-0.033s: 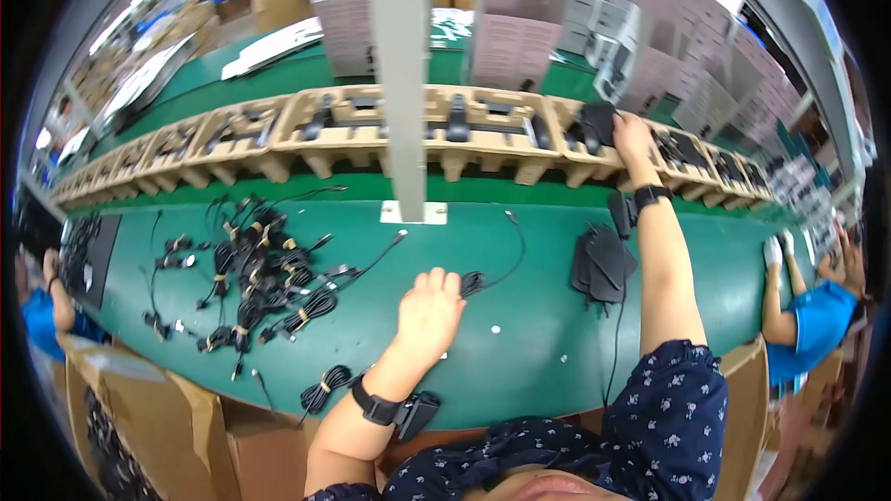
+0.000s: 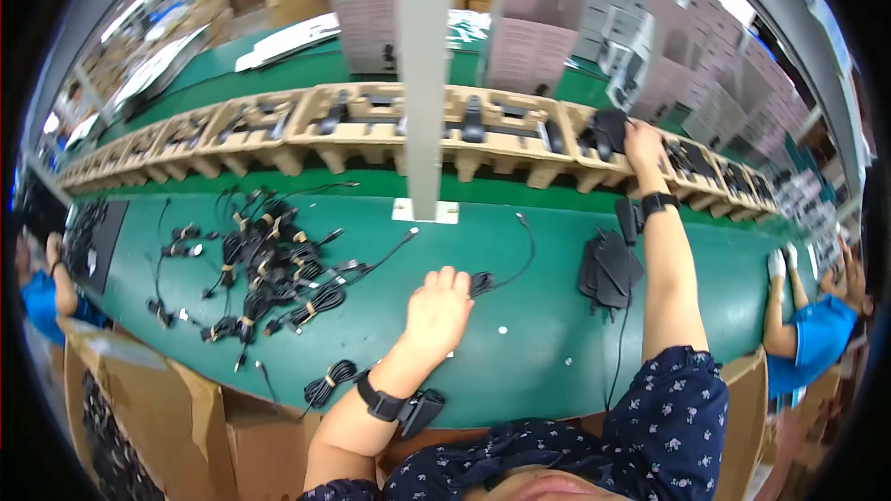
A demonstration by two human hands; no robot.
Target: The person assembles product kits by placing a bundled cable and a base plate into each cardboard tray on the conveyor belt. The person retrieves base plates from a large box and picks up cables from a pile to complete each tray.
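Observation:
My right hand reaches to the row of trays and is closed on a flat black piece, which sits over one brown moulded tray compartment. My left hand rests back-up over the table, fingers bent together round a coiled black cable. The coil pokes out beside the thumb, and its loose end curves away to a small plug. Below my right wrist lies a stack of flat black pieces on the green table. A large heap of tied black cables spreads to the left of my left hand.
Brown trays with black parts run along the back, behind a pale metal post. A single tied cable lies near the front edge. Cardboard boxes stand below. Co-workers in blue sit at left and right.
The whole view has shifted slightly, with the scene now a little further right. Both hands stay at the same things.

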